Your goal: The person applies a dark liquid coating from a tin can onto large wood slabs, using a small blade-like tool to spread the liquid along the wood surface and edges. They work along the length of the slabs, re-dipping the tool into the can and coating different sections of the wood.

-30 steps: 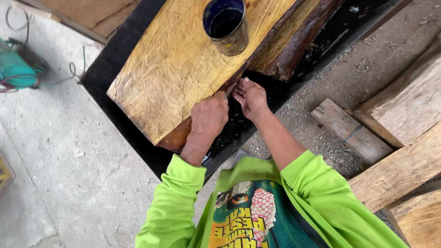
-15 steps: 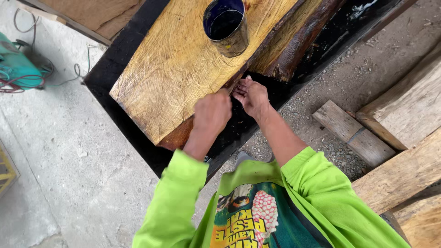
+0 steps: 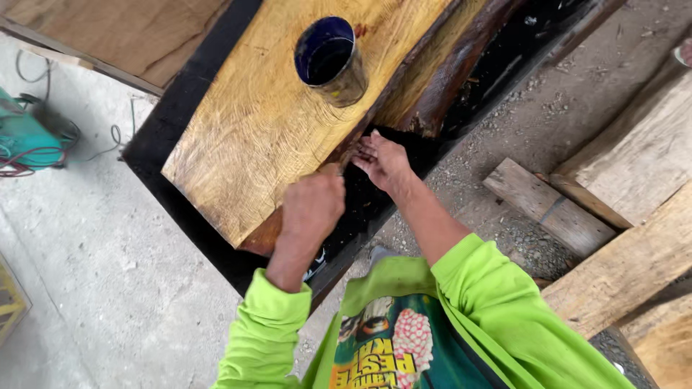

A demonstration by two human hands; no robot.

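Hands barely shifted | left hand [image 3: 311, 205] fisted at slab [image 3: 259, 122] edge | right hand [image 3: 382, 162] fingers spread

Head view, steeply downward, close

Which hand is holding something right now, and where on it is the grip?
The left hand is closed at the wooden slab edge, but what it grips is hidden. The right hand lies open-fingered on the slab's dark edge, holding nothing visible.

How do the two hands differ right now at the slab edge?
The left hand is curled into a fist, seemingly around something small; the right hand is opened out, its fingers spread. The left lies over the wooden slab's edge, the right over the dark gap beside it. Both wear lime-green sleeves.
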